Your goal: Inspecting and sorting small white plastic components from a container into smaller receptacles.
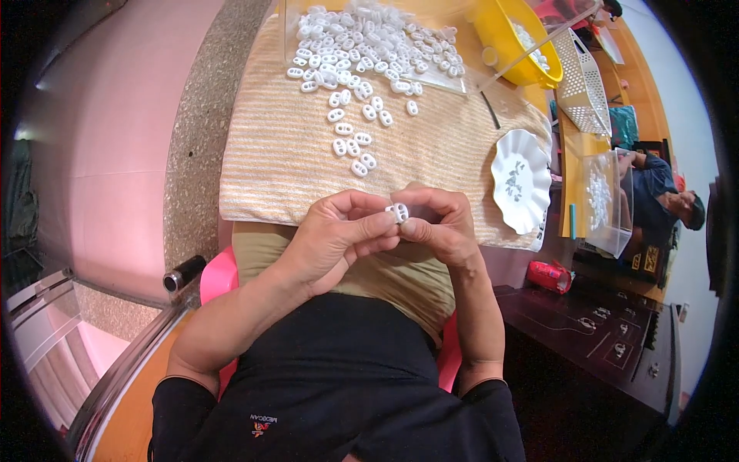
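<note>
My left hand (339, 235) and my right hand (439, 223) meet in front of my chest, both pinching one small white oval plastic piece with two holes (398, 212) between thumbs and fingertips. Beyond my hands, a striped beige cloth (269, 154) covers the table. On it lies a big heap of the same white pieces (362, 42), with a loose trail of them (352, 142) running down toward me.
A white scalloped plate (522, 181) with small dark bits sits at the cloth's right edge. A yellow bowl (531, 58) and a white mesh basket (585, 85) stand at the back right. Another person (662, 200) sits at right by a clear box (604, 200). A red can (549, 275) lies lower right.
</note>
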Motion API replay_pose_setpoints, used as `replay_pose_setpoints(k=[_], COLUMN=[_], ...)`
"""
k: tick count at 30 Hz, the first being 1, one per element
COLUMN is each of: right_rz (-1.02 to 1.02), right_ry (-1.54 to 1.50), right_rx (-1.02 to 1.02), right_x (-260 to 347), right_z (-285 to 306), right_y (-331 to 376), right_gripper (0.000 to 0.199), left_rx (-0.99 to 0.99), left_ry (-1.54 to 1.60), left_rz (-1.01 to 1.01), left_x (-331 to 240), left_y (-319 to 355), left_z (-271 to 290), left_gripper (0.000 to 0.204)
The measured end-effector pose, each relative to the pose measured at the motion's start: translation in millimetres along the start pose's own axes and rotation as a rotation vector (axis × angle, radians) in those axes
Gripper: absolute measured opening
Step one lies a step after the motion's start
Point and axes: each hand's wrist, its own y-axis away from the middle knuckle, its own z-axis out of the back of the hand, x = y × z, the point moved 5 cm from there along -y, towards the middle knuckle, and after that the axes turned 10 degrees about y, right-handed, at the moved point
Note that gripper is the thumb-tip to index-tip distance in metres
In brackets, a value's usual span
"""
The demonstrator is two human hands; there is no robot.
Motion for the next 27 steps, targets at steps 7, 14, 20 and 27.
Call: replay_pose_setpoints(k=[7,14,20,27], right_rz=[0.097,0.143,0.128,0.205], right_ry=[0.017,0.084,0.072,0.133], right_rx=[-0.006,0.011,0.014,0.022], right_x=[7,9,13,11], right_z=[-4,-4,-9,-4], right_y=[0,2,5,7], right_gripper=[0.028,0.028,0.029,0.028], left_rx=[0.072,0.12,0.138,0.169], left_ry=[0.012,-0.009,-0.01,-0.026], left_rz=[0.011,0.012,-0.008,-0.011], left_x=[-1,1,3,4], left_y=[1,2,4,5], left_z=[-4,-6,-8,-11], left_gripper=[0.012,0.009,0.008,0.008])
